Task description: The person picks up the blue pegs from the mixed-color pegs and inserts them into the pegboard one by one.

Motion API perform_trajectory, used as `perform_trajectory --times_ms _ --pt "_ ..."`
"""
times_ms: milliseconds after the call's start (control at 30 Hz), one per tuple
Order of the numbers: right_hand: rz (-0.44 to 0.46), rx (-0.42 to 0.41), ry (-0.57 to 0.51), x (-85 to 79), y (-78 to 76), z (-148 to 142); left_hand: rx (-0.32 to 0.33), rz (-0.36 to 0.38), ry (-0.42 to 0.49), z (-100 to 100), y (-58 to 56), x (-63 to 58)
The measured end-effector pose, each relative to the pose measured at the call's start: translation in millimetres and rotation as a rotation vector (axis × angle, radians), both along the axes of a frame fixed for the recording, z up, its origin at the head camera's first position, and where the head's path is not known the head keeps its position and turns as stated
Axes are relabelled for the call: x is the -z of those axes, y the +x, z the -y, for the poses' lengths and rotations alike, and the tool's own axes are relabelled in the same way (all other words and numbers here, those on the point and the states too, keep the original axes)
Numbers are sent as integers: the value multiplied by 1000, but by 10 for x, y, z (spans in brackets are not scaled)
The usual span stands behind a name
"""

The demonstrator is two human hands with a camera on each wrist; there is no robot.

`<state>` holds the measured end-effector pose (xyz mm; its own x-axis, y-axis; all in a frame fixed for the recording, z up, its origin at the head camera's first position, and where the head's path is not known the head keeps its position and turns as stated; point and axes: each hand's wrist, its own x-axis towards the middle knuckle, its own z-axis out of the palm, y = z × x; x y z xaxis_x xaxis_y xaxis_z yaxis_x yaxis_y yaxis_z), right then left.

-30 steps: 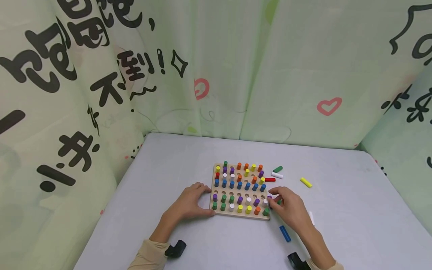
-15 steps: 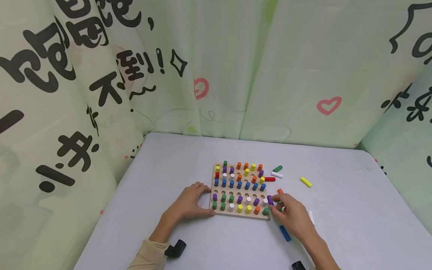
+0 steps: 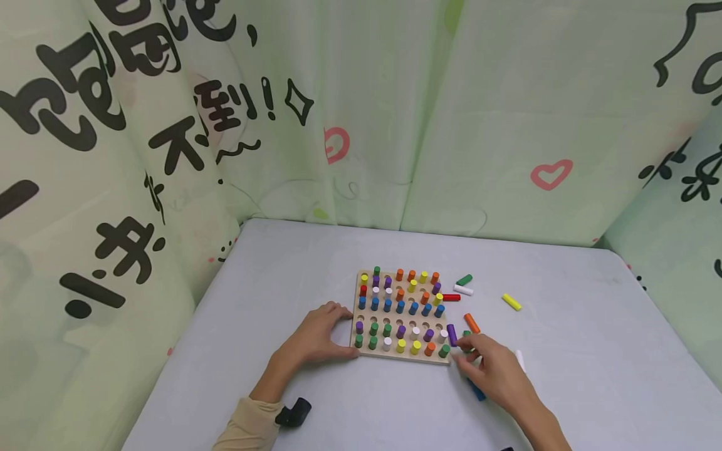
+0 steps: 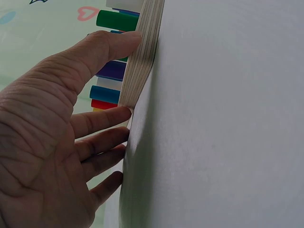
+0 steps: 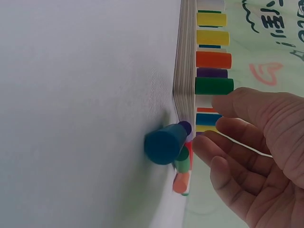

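Observation:
A wooden pegboard (image 3: 395, 357) lies on the table, with rows of coloured pegs upright in its holes. My left hand (image 3: 318, 335) rests against the board's left edge, thumb at the near corner and the other fingers spread along the side. Beyond the near right corner is my right hand (image 3: 493, 369), its fingers loosely bent and nothing between them. Just ahead of its fingertips a purple peg (image 3: 452, 335) lies beside the board. A blue peg (image 3: 477, 391) lies partly beneath this hand in the head view; the right wrist view shows its blue end (image 5: 164, 145) large.
An orange peg (image 3: 472, 322) and a partly hidden green peg (image 3: 466, 334) lie right of the board. Farther back are a red peg (image 3: 451, 297), a white peg (image 3: 464, 290), another green peg (image 3: 464, 280) and a yellow peg (image 3: 511, 302). Printed curtains (image 3: 479, 125) surround the table.
My right hand has drawn back from the purple peg, towards me and slightly right, leaving it lying beside the board. The orange peg has come into view. My left hand stays put.

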<state>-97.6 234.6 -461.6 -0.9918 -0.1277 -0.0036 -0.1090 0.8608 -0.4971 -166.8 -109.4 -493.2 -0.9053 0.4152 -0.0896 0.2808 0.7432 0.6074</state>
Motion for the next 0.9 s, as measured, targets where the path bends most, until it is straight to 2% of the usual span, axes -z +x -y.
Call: perform_trajectory --times_ms 433,633,900 --pt "67 16 50 16 100 -114 -6 5 -7 -9 4 -6" --pt "65 38 71 14 143 -162 -7 11 0 -7 7 -2" --pt "128 49 91 41 206 -214 -9 8 -9 -18 1 9"
